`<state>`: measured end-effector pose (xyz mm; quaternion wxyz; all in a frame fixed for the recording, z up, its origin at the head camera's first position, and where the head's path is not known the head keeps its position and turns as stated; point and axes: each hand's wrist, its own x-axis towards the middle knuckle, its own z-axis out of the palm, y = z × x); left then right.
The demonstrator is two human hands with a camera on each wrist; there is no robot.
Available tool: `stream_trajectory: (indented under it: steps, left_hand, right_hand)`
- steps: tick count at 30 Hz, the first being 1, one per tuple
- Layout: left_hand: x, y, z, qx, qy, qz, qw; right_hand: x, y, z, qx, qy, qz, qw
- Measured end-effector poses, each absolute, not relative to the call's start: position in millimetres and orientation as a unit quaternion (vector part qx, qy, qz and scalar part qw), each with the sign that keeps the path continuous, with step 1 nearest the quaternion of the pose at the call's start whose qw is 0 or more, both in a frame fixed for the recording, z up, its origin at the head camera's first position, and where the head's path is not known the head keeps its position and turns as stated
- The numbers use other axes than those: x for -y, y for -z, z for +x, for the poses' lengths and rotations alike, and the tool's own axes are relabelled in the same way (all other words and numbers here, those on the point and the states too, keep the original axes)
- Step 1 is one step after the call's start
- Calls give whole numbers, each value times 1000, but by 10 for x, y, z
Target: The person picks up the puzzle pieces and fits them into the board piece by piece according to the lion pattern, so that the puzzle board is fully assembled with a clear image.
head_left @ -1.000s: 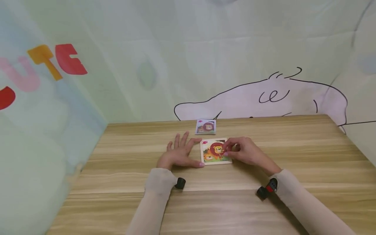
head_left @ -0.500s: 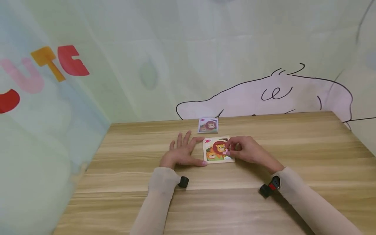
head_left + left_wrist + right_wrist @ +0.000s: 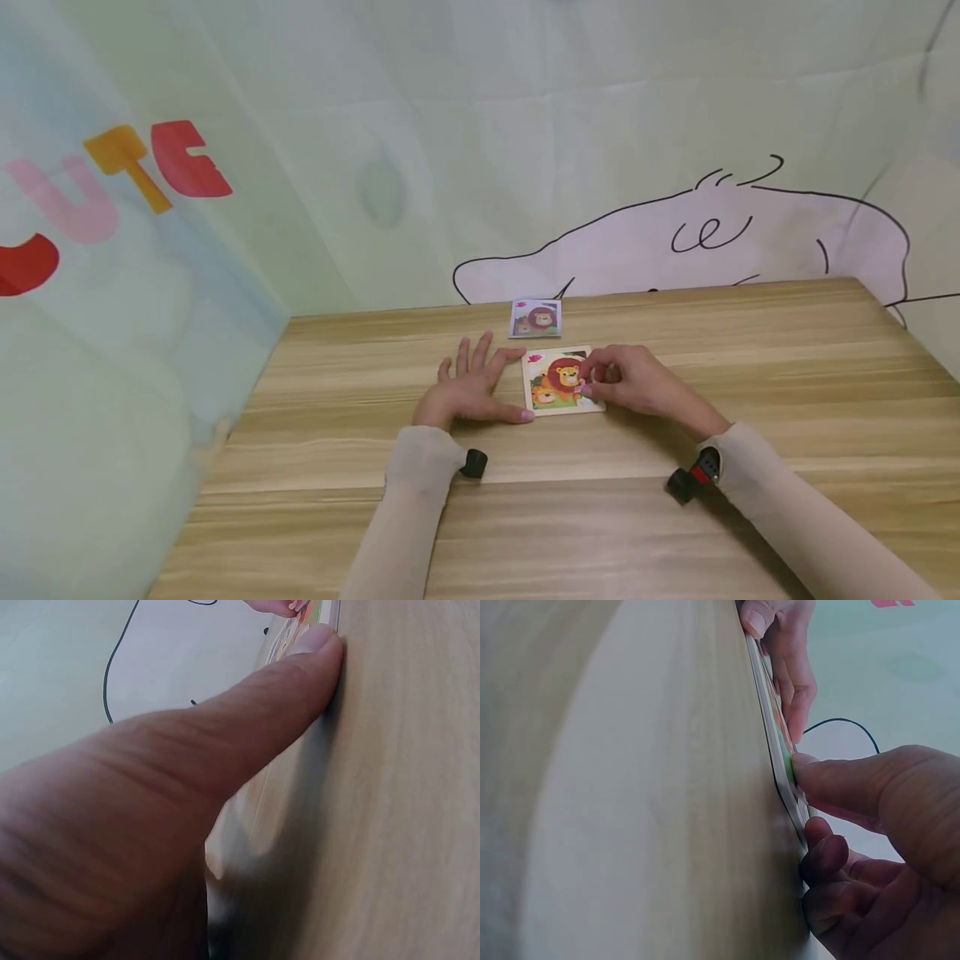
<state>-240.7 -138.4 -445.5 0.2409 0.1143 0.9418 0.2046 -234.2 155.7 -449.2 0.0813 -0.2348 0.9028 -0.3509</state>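
Observation:
A square picture puzzle (image 3: 555, 390) with a maned lion and a smaller animal lies flat on the table. My left hand (image 3: 474, 392) is spread at its left side, thumb at the lower left corner and index fingertip at the upper left corner. In the left wrist view the thumb (image 3: 262, 705) lies along the puzzle's edge. My right hand (image 3: 630, 382) is at the puzzle's right side, its thumb and index finger pinching a small pinkish puzzle piece (image 3: 580, 387) low over the picture. The fingers mostly cover this piece. In the right wrist view, the thumb (image 3: 847, 784) touches the puzzle's surface.
A picture card (image 3: 536, 318) with the same lion scene lies just behind the puzzle, near the table's back edge. The wooden table (image 3: 540, 525) meets a printed cloth backdrop (image 3: 360, 167) behind and at the left. A small camera is strapped to each wrist.
The head view has shifted slightly, moving the whole scene a little right. Both hands keep their places at the puzzle; the right thumb and index finger shift only slightly with the small piece.

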Motion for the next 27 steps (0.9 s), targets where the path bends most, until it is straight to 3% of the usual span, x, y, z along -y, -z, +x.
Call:
stream_trajectory:
  steps: [27]
  left_hand:
    - [1365, 4405, -2384, -942, -202, 115, 240]
  right_hand:
    - [-1499, 4461, -2345, -909, 315, -265, 66]
